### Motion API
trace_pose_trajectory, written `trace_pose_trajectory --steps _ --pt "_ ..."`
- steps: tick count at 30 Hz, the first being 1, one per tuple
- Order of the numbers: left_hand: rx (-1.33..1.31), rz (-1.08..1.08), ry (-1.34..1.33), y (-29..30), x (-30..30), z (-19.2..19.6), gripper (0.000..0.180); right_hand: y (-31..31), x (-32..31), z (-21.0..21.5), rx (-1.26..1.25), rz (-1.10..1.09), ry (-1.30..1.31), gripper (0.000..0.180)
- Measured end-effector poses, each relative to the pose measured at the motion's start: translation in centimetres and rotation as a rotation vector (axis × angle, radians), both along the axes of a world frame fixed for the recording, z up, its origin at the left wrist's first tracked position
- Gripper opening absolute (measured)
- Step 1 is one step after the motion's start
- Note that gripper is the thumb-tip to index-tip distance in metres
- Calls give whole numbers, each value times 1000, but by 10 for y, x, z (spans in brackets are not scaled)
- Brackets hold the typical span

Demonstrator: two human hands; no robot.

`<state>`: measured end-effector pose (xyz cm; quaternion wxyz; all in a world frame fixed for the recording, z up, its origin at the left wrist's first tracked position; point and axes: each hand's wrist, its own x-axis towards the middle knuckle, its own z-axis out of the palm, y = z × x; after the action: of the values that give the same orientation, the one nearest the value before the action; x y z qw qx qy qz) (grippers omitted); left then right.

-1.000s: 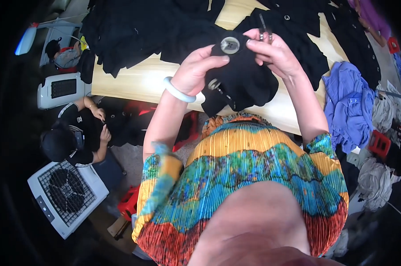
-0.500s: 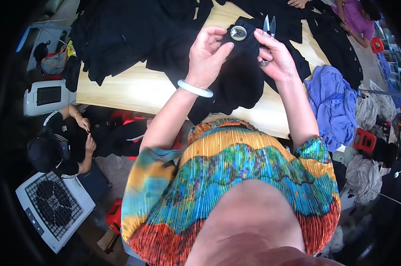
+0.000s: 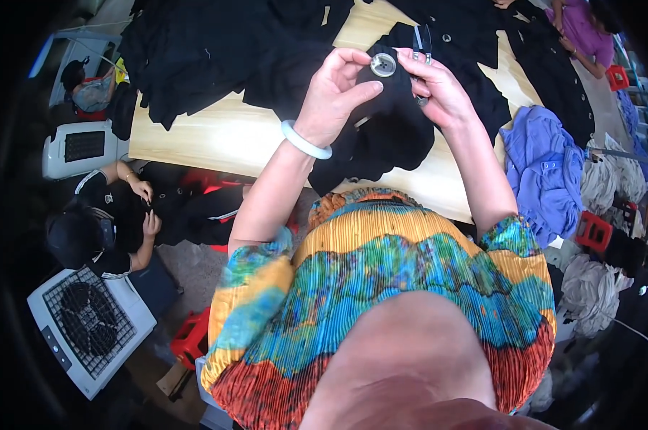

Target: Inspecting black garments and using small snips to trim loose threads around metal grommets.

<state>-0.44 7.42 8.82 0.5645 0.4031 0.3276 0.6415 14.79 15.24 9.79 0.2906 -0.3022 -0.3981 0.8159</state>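
A large grey-brown button (image 3: 383, 65) sits on the black garment (image 3: 388, 136) raised before me, above the pale wooden table (image 3: 209, 140). My left hand (image 3: 342, 89), a pale bangle (image 3: 306, 140) on its wrist, is closed on the cloth at the button's left, thumb along its lower edge. On the other side, my right hand (image 3: 436, 86) has small scissors (image 3: 419, 54) tucked in its grip, blades pointing away from me. Its thumb and forefinger are at the cloth just right of the button. Part of the scissors' handle is hidden by the fingers.
More black garments (image 3: 216, 57) spread over the far table. A purple garment (image 3: 542, 168) hangs at the right edge, near a red stool (image 3: 594, 231). At left, a co-worker (image 3: 87, 229) handles dark cloth beside a white fan unit (image 3: 91, 326). Another person in purple (image 3: 585, 36) is at far right.
The button has tilted to face me differently and dropped slightly. The scissors' blades have turned and look narrower. Both hands have shifted a little with the cloth.
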Motion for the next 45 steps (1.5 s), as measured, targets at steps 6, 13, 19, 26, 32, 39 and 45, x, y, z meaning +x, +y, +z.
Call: trace_pose_trajectory --steps 6,13,19,26,32,39,45 --pt "-127 -54 -245 -1 -3 -4 26 -4 1 -3 182 30 -76 21" --pt "-92 31 -121 1 4 -2 27 -18 1 5 925 -219 -346 19" --pt "-97 27 -122 4 5 -4 28 -16 1 7 733 -317 -340 15" --pt "-163 49 -240 1 10 -4 26 -27 1 -4 844 -258 -517 35" --pt "-217 82 -77 0 14 -12 21 -33 -2 -15 794 -375 -440 27" --pt "-242 -26 -77 -3 -3 -24 19 -25 7 -15 965 -165 -487 11" --pt "-283 -100 -168 -5 -9 -23 33 -22 2 -13 838 -77 -525 13"
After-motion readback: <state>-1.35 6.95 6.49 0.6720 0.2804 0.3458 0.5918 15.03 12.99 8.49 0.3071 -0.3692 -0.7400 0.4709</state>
